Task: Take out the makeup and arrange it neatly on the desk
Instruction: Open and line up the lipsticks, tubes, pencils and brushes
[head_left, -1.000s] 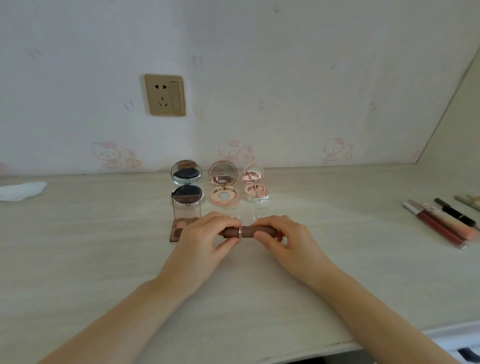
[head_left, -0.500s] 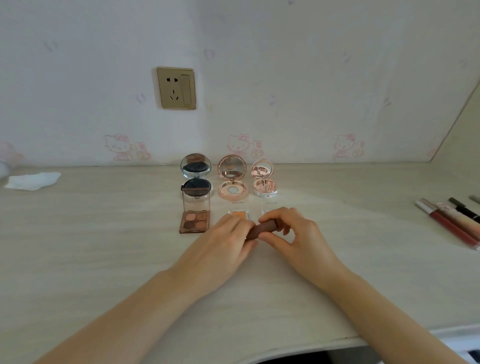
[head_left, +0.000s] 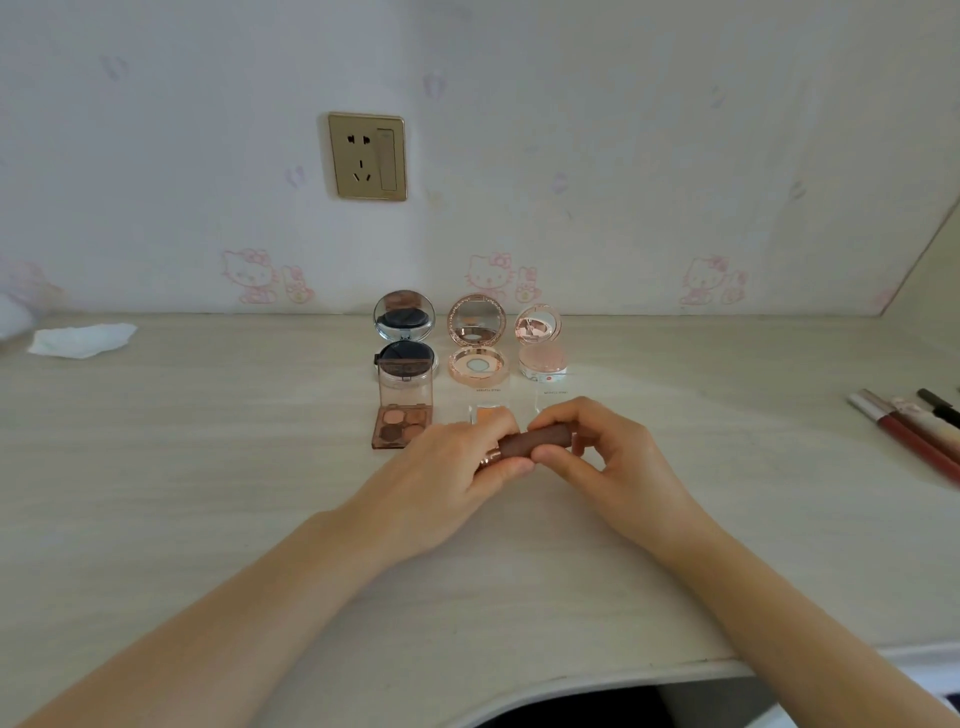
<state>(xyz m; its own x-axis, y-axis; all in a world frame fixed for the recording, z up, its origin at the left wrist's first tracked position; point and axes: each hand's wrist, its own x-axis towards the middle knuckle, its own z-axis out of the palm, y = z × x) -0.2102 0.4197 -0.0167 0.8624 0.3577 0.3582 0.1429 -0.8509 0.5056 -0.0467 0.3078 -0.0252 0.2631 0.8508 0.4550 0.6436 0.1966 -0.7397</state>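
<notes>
Both hands meet just in front of the eyeshadow palette (head_left: 404, 418) on the counter (head_left: 208, 467): the left hand (head_left: 452, 480) curls around the gold end of a brown lipstick tube (head_left: 535, 441), and the right hand (head_left: 597, 457) pinches its other end. Three open compacts (head_left: 477, 340) stand behind the palette.

Pale wood-grain desk (head_left: 208, 493), open compacts (head_left: 476, 345), eyeshadow palette (head_left: 402, 423), possibly lip glosses (head_left: 906, 434)
</notes>
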